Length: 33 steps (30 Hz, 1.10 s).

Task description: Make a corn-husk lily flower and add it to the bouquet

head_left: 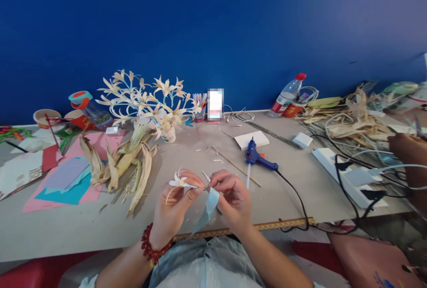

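Near the table's front edge, my left hand (pixel 178 196) pinches the stem of a small cream husk flower (pixel 179 181), its petals pointing up and left. My right hand (pixel 232 196) is closed on a pale blue strip (pixel 211 203) at the stem's other end, and the strip hangs down between the hands. Both hands' fingertips nearly meet at the stem. Behind them, a large bunch of cream flowers on blue stems (pixel 160 101) stands in a cup. A blue glue gun (pixel 258 156) lies to the right of my right hand.
Corn husks (pixel 142 185) and coloured paper (pixel 63 192) lie at left. A thin stick (pixel 236 166), a white box (pixel 251 140) and a white power strip (pixel 347 179) with cables are at right. A bottle (pixel 287 96) stands behind. Another person's hand (pixel 408 150) is at far right.
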{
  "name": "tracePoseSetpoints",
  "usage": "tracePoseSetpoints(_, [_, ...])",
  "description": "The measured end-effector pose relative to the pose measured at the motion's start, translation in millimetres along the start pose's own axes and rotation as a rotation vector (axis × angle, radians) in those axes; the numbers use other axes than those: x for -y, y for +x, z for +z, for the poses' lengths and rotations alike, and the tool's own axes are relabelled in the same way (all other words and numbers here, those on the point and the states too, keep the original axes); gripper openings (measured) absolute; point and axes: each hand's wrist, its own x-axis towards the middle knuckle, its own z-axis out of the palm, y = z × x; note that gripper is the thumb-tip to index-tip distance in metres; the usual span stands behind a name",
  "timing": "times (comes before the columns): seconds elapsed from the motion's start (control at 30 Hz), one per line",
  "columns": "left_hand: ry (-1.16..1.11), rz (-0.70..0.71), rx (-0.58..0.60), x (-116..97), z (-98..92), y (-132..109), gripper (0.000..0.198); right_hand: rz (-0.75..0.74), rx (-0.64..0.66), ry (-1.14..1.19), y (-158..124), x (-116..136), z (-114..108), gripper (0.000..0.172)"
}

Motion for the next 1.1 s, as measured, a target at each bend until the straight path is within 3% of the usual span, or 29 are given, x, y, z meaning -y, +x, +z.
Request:
tracePoseSetpoints(0.67, [0.008,-0.001,0.058,8.9,-5.0,-5.3,0.013,-0.102,-0.025,-0.022,-2.7,-3.3,4.8,0.011])
tracePoseSetpoints(1.1, [0.015,-0.059,0.058,15.5,-7.9,-4.0,0.012,0.002,-0.006,0.153,-3.9,-9.0,9.6,0.011])
